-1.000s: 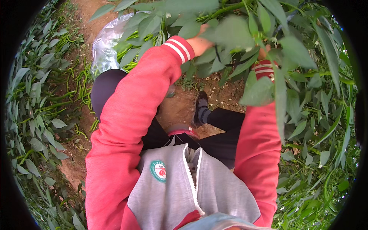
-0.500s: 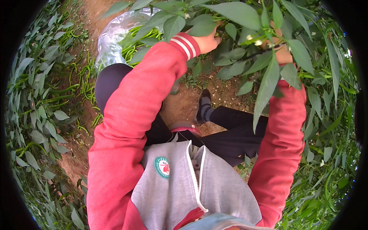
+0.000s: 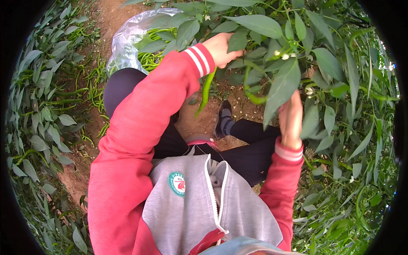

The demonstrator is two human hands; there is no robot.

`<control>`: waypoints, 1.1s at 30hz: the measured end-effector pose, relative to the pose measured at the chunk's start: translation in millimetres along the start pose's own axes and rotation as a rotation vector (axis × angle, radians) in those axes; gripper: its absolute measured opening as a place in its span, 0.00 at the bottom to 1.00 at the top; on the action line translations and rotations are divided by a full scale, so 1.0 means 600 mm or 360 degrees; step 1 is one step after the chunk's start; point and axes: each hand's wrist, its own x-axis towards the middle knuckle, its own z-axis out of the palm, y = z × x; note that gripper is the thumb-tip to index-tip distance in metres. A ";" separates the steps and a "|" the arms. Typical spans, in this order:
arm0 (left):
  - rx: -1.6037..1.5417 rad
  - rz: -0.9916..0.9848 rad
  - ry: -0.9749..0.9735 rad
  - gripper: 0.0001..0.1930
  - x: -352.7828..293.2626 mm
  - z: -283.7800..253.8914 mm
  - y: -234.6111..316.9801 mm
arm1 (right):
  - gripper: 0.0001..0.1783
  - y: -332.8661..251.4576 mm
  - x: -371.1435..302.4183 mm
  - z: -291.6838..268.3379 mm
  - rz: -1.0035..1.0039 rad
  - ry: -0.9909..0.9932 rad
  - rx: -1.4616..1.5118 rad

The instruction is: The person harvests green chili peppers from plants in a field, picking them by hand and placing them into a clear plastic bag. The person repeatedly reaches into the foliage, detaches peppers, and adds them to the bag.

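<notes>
My left hand [image 3: 222, 50] is closed at the edge of a leafy pepper plant [image 3: 257, 26], its fingertips partly behind a leaf. From it a long green chili pepper [image 3: 206, 92] hangs down over the soil. Lower and to the right, my right hand [image 3: 291, 117] is raised among the leaves. A large drooping leaf [image 3: 284, 87] covers part of its fingers, so its grip is hidden. Between the hands a curved green chili pepper [image 3: 251, 94] hangs among the foliage. Small white flowers [image 3: 285, 56] show on the plant.
Beyond my left forearm stands a clear plastic bag [image 3: 123, 44] holding many green chili peppers [image 3: 153, 59]. More loose peppers [image 3: 97, 87] lie on the soil to its left. Pepper plants [image 3: 46, 106] line the left side, and dense foliage [image 3: 348, 191] fills the right. My bent legs are below.
My right hand has come down and toward me, out of the upper foliage. My left hand has shifted slightly left, and a green chili pepper now hangs from it.
</notes>
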 end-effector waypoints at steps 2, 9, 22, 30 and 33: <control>-0.0476 -0.0349 -0.0205 0.09 -0.020 0.001 0.019 | 0.17 0.011 -0.067 -0.018 0.0077 -0.0236 -0.0010; -0.0508 -0.0257 -0.0457 0.08 -0.077 0.030 0.032 | 0.07 0.027 -0.133 -0.051 0.0203 -0.0445 0.0451; -0.1329 -0.0240 0.0087 0.02 -0.150 0.107 0.004 | 0.33 -0.010 -0.284 0.318 -0.0383 -0.2131 0.0289; -0.1935 -0.0050 0.0380 0.04 -0.207 0.015 0.065 | 0.42 -0.005 -0.154 0.187 -0.1264 -0.0558 -0.1225; -0.1704 -0.0029 0.0115 0.09 -0.206 0.014 0.101 | 0.19 0.055 -0.122 0.157 -0.0321 -0.1201 -0.0815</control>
